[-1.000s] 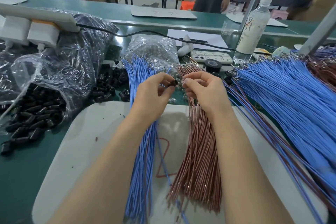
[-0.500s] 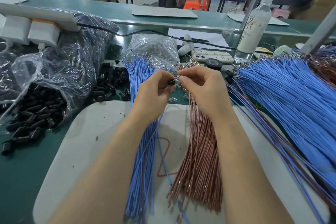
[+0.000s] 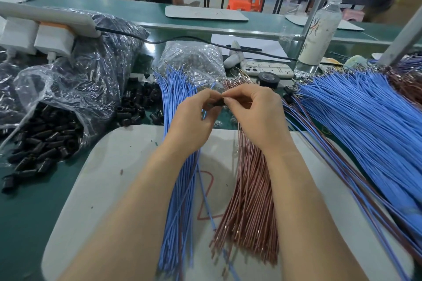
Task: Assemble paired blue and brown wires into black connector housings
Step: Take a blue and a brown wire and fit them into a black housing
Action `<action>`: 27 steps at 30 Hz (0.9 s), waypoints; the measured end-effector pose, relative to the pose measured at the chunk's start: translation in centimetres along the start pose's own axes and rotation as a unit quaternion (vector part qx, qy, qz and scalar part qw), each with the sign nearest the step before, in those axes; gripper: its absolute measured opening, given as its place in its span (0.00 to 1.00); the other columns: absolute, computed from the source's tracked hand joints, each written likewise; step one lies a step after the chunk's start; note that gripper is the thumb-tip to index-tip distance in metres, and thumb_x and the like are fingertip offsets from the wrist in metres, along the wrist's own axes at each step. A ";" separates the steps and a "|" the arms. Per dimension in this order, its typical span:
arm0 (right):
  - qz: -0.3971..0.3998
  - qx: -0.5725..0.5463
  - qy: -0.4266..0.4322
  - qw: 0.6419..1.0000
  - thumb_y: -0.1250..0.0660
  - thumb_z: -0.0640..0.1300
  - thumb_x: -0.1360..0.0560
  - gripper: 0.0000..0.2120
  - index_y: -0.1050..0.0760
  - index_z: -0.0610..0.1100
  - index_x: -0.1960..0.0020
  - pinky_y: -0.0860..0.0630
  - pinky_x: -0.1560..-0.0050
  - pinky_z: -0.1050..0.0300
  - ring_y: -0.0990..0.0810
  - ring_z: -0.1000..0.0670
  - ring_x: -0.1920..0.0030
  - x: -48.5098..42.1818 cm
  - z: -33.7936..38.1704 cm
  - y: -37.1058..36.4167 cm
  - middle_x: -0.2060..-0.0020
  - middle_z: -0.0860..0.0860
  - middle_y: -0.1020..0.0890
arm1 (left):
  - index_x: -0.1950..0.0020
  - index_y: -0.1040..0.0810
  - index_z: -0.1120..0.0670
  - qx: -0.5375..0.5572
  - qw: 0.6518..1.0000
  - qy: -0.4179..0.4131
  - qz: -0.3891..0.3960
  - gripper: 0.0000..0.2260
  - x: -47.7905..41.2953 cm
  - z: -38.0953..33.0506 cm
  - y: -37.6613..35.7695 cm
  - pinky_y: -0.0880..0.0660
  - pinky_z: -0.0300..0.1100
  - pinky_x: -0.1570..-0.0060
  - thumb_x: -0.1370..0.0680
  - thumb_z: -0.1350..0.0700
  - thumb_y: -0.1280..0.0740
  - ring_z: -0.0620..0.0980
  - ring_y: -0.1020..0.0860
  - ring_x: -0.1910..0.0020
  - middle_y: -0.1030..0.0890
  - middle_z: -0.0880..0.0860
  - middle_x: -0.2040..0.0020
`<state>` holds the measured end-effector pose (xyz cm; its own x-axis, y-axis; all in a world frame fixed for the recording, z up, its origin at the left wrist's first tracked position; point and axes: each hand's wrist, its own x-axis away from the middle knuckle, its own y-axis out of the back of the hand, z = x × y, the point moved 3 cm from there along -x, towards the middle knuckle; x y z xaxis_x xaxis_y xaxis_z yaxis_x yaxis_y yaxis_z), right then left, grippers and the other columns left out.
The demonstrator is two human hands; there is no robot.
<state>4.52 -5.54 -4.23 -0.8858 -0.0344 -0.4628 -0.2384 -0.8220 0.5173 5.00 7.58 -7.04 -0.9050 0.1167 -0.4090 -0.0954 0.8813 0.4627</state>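
The black connector housing [image 3: 218, 103] sat just between your two grips. Your left hand [image 3: 194, 118] pinched it from 9 o'clock, and the fingertips of your right hand [image 3: 255, 116] pinched its end at 3 o'clock. Both hands were raised above the surface [image 3: 34, 201], with fingers curled and forearms running toward 6 o'clock. The blue wires [image 3: 182, 212] lay at 6 o'clock from the left hand, and the brown wires [image 3: 249, 201] at 6 o'clock from the right.
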 end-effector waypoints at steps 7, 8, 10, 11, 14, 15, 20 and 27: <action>-0.015 -0.174 -0.081 0.981 0.30 0.41 0.26 0.06 0.18 0.51 0.58 0.21 0.54 0.62 0.18 0.57 0.61 -0.4 -1.2 0.3 0.64 0.55 0.16 | 0.49 0.22 0.50 0.027 0.999 0.012 -0.011 0.04 0.0 -0.2 0.3 0.31 0.26 0.55 0.22 0.57 0.34 0.41 0.22 0.55 0.18 0.46 0.57; -0.016 -0.208 -0.104 0.972 0.30 0.41 0.26 0.05 0.19 0.50 0.58 0.20 0.53 0.59 0.19 0.55 0.61 -0.3 -1.5 0.0 0.65 0.54 0.16 | 0.50 0.22 0.49 0.047 0.998 0.030 0.000 0.03 0.0 -0.2 0.3 0.27 0.31 0.54 0.21 0.56 0.34 0.43 0.20 0.56 0.17 0.46 0.58; -0.018 -0.282 -0.155 0.947 0.30 0.39 0.26 0.05 0.20 0.47 0.59 0.20 0.55 0.58 0.19 0.54 0.64 -0.3 -2.0 -0.5 0.67 0.53 0.17 | 0.53 0.23 0.49 0.075 0.996 0.050 0.017 0.02 0.1 -0.1 0.2 0.23 0.41 0.51 0.22 0.56 0.34 0.47 0.18 0.56 0.16 0.47 0.61; -0.020 -0.326 -0.182 0.927 0.30 0.38 0.26 0.05 0.20 0.45 0.59 0.20 0.58 0.61 0.20 0.55 0.66 -0.2 -2.2 -0.8 0.69 0.53 0.18 | 0.53 0.23 0.50 0.079 0.996 0.048 0.019 0.02 0.2 -0.2 0.2 0.23 0.44 0.49 0.22 0.56 0.34 0.48 0.18 0.57 0.16 0.47 0.61; -0.020 -0.415 -0.225 0.881 0.32 0.34 0.26 0.06 0.22 0.41 0.61 0.23 0.64 0.66 0.21 0.56 0.70 -0.2 -2.5 -1.6 0.72 0.52 0.19 | 0.54 0.23 0.53 0.064 0.997 0.039 0.013 0.01 0.2 -0.4 0.3 0.23 0.49 0.48 0.22 0.58 0.33 0.50 0.18 0.57 0.16 0.49 0.62; -0.017 -0.423 -0.227 0.877 0.32 0.34 0.26 0.06 0.22 0.40 0.61 0.23 0.64 0.66 0.20 0.56 0.70 -0.2 -2.5 -1.8 0.72 0.52 0.19 | 0.54 0.22 0.55 0.057 0.998 0.039 0.012 0.02 0.3 -0.4 0.3 0.23 0.49 0.49 0.22 0.58 0.33 0.50 0.18 0.58 0.16 0.49 0.62; -0.019 -0.407 -0.223 0.886 0.32 0.34 0.26 0.06 0.22 0.40 0.61 0.23 0.64 0.65 0.20 0.55 0.69 -0.1 -2.8 -2.5 0.71 0.51 0.19 | 0.54 0.22 0.58 0.025 0.999 0.028 0.003 0.04 0.3 -0.4 0.3 0.24 0.49 0.52 0.22 0.58 0.34 0.51 0.19 0.60 0.17 0.49 0.64; -0.022 -0.428 -0.228 0.874 0.34 0.38 0.23 0.05 0.21 0.43 0.57 0.22 0.63 0.63 0.20 0.56 0.68 0.0 -1.9 -3.0 0.68 0.51 0.19 | 0.54 0.22 0.55 0.005 0.999 0.040 -0.032 0.02 0.1 -0.8 0.7 0.23 0.44 0.53 0.23 0.58 0.33 0.48 0.19 0.59 0.17 0.50 0.61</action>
<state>6.01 -4.11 -7.12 -0.9965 0.0773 -0.0323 -0.0634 -0.9480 -0.3119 4.50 7.86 -6.09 -0.9272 0.0242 -0.3737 -0.1501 0.8902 0.4301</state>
